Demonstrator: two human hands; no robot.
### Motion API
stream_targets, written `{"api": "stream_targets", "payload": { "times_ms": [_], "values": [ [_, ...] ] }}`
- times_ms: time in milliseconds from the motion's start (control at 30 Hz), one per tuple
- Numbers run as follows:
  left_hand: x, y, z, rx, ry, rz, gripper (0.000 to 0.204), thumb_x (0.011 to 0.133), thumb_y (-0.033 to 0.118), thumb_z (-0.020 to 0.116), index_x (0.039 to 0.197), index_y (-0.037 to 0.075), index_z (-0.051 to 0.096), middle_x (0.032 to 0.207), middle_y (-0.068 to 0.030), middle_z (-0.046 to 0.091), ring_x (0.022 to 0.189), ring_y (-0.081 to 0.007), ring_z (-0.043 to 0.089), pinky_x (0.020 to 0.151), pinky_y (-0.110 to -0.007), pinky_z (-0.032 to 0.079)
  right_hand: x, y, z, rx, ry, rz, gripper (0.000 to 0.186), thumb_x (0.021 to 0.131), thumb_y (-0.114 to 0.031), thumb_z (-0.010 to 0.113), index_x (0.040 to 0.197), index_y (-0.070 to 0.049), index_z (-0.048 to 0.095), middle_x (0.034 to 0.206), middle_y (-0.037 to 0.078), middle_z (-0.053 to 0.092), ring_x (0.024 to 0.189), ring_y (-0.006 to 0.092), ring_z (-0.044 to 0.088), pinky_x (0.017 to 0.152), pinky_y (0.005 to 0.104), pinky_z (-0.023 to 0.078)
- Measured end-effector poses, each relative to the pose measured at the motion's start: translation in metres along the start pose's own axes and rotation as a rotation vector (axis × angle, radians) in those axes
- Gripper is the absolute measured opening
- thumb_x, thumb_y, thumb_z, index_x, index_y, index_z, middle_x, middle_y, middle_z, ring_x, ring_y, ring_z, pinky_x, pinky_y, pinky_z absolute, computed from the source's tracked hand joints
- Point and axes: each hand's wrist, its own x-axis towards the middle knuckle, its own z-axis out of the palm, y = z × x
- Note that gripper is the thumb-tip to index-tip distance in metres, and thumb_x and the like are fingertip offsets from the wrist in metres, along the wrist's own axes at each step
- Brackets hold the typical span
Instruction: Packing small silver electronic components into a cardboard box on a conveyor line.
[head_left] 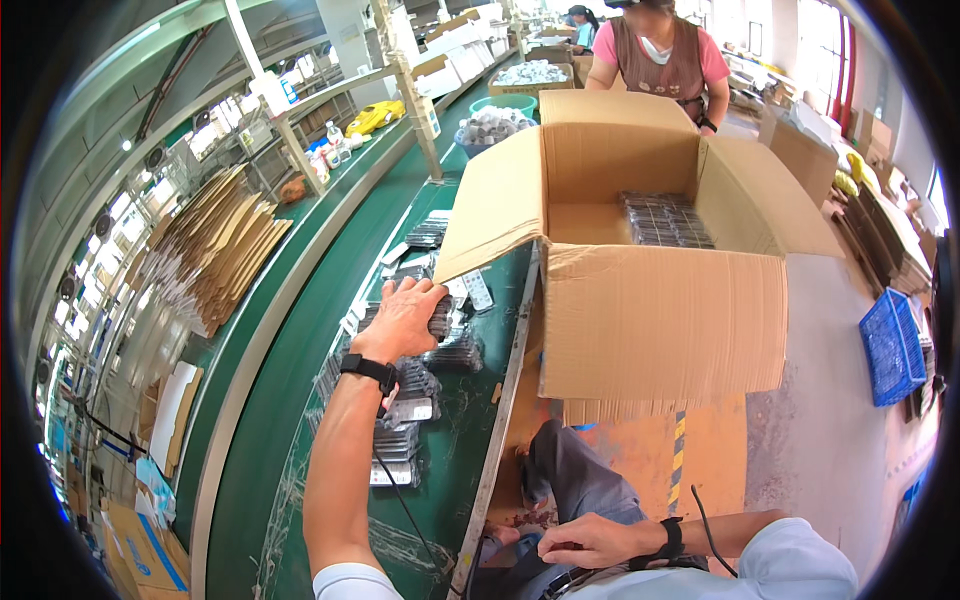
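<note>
My left hand reaches over the green belt, its fingers bent over a stack of thin, plastic-wrapped pieces. More such stacks lie on the belt towards me, and others lie beyond the hand. Several pieces show a flat, light face with small dark marks; their exact kind is unclear. Low in front of my body is my right hand, its fingers curled in and nothing visible in them. To the right of the belt stands an open cardboard box, holding rows of similar wrapped pieces at its far right.
A person stands behind the box. Further up the belt are a bowl of small light parts and a filled carton. Flattened cardboard is stacked left of the belt. A blue basket sits to the right.
</note>
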Motion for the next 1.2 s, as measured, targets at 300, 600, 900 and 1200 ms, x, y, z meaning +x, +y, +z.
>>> {"api": "stream_targets", "payload": {
  "times_ms": [300,600,900,1200],
  "values": [
    [0.053,-0.017,0.025,-0.081,-0.1,-0.092,0.089,0.061,0.015,0.086,0.143,0.018,0.052,0.142,-0.0076,0.053,0.136,-0.0314,0.042,0.115,-0.057,0.028,0.009,0.013,-0.017,0.055,0.092,0.023,0.016,0.101,-0.018,0.059,0.108,-0.004,0.061,0.089,0.01,0.064,0.072,0.0215,0.06,0.068,0.0332,0.05],
    [0.053,-0.02,0.041,-0.141,-0.178,-0.213,0.091,0.067,0.001,0.067,0.152,0.018,0.039,0.155,-0.0106,0.038,0.15,-0.031,0.025,0.122,-0.063,0.011,0.009,0.015,-0.019,0.075,0.203,0.013,0.017,0.098,-0.017,0.066,0.108,-0.003,0.066,0.087,0.007,0.067,0.071,0.0126,0.059,0.063,0.0283,0.047],
    [-0.088,0.099,-0.012,-1.124,0.144,-0.1,0.043,0.088,0.013,0.074,0.128,0.002,0.061,0.099,-0.0047,0.069,0.085,-0.0106,0.064,0.079,-0.027,0.052,0.017,-0.001,-0.042,0.34,0.449,0.154,0.009,0.099,-0.012,0.064,0.102,-0.004,0.064,0.079,-0.001,0.063,0.069,0.0038,0.058,0.058,0.0213,0.046],
    [-0.207,0.176,-0.002,-1.806,0.047,-0.358,0.03,0.096,0.008,0.068,0.121,-0.004,0.061,0.097,-0.007,0.071,0.088,-0.0096,0.065,0.079,-0.025,0.053,0.08,-0.051,-0.021,0.428,0.362,-0.047,0.01,0.102,-0.013,0.061,0.108,-0.005,0.06,0.074,-0.001,0.06,0.059,0.0033,0.053,0.048,0.0193,0.04]
  ]
}}
